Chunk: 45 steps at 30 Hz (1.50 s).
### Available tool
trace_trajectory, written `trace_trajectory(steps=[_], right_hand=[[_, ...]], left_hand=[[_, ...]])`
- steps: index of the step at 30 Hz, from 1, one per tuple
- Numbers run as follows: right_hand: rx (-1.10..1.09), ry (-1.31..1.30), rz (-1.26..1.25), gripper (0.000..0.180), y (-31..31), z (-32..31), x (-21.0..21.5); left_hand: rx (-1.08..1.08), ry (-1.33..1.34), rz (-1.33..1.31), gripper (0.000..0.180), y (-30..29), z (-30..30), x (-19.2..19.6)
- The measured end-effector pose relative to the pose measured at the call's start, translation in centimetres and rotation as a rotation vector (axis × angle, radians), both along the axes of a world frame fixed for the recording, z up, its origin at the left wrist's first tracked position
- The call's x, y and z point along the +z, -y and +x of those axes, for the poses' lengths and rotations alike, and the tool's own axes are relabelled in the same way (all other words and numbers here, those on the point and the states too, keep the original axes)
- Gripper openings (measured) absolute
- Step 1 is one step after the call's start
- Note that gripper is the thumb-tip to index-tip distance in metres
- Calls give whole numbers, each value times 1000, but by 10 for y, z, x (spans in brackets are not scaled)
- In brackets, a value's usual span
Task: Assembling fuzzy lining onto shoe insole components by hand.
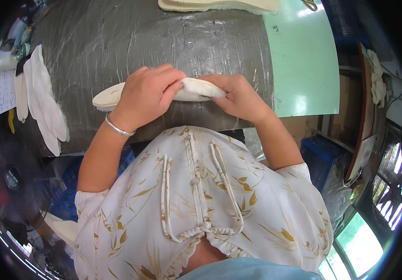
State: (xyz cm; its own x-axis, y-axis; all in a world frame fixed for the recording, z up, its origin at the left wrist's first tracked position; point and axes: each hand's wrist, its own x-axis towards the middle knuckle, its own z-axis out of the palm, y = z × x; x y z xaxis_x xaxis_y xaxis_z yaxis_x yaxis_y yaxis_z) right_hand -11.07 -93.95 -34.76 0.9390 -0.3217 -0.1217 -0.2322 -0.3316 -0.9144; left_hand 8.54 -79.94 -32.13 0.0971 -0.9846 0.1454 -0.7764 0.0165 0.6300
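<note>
A cream insole with a fluffy white fleece side [194,89] is held crosswise in front of me, over the near part of the table. My left hand [150,91] is closed around its middle, thumb and fingers pinching the edge. The insole's flat, leather-like end [108,96] sticks out to the left of that hand. At the other end, my right hand [239,97] grips the tip between thumb and fingers. Between the hands the fleece looks bent or folded, and the fingers hide parts of it.
Dark, wrinkled plastic sheeting [201,42] covers the table; a pale green board [306,70] lies at right. More insoles are stacked at the far edge [215,4], and white fleece pieces [44,100] lie at left beside a written sheet [3,92]. A blue crate [321,158] stands lower right.
</note>
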Motion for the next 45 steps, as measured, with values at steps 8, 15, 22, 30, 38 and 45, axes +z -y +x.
trace_trajectory(steps=[8, 15, 22, 30, 38, 45], right_hand=[[-57, 179, -35, 36, 6, -1, -2], [-146, 221, 154, 35, 27, -31, -16], [-93, 283, 31, 42, 33, -43, -4], [-146, 320, -172, 35, 50, -56, -28], [-208, 211, -87, 32, 48, -69, -31], [-474, 212, 242, 30, 81, -65, -26]], left_hand=[[-6, -508, 360, 20, 15, 15, 9], [89, -179, 454, 45, -9, 50, -3], [233, -19, 233, 24, -27, 18, -6], [174, -21, 107, 33, -42, 26, -16], [287, -157, 23, 37, -45, 20, -33], [484, -960, 208, 24, -19, 41, -44]])
